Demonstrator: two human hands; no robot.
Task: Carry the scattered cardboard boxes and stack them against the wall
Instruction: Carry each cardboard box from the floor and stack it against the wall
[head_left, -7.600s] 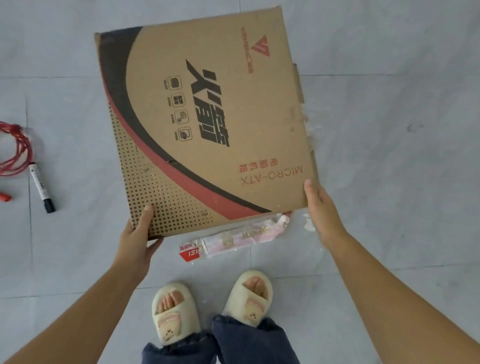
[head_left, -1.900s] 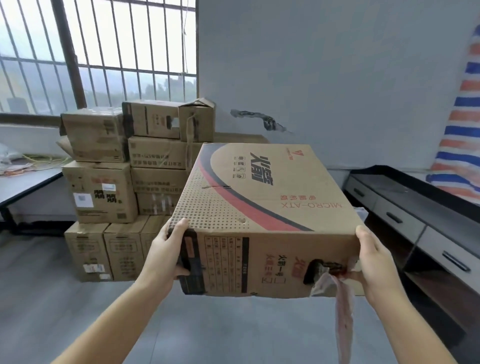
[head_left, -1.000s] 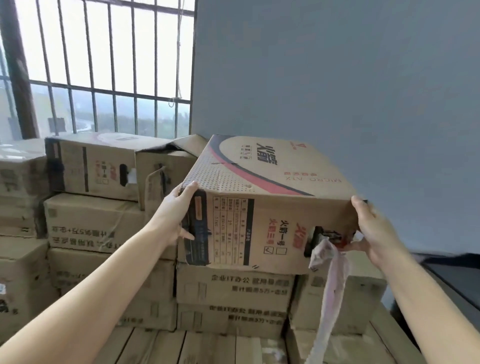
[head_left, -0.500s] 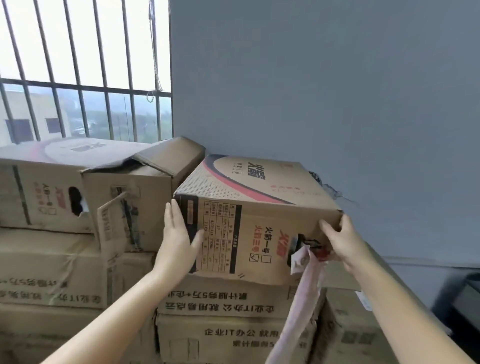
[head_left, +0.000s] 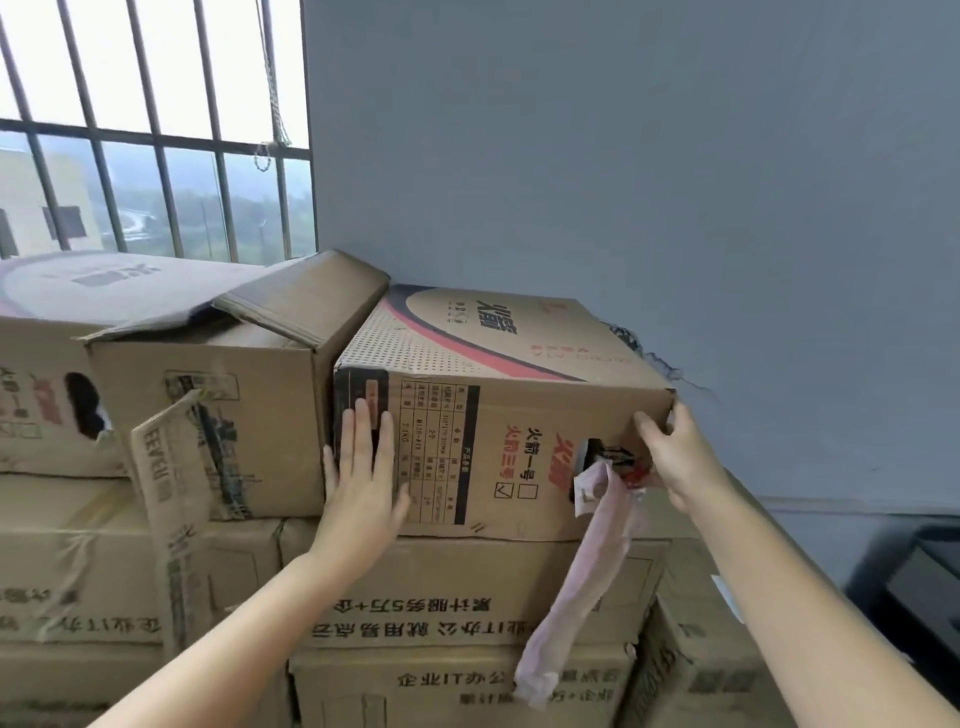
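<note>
Your brown cardboard box with the red-and-black swoosh print (head_left: 498, 405) sits on top of the stacked brown cardboard boxes (head_left: 467, 608), its far edge near the grey-blue wall (head_left: 623, 156) and its left side just beside a brown box with raised flaps (head_left: 218, 395). A pale pink plastic strip (head_left: 576, 582) hangs out of its handle hole. Your left hand (head_left: 363, 488) lies flat on the front face, fingers (head_left: 363, 436) straight and spread, gripping nothing. Your right hand (head_left: 680, 457) curls round the box's upper right corner. A barred window (head_left: 156, 130) stands left of the wall.
</note>
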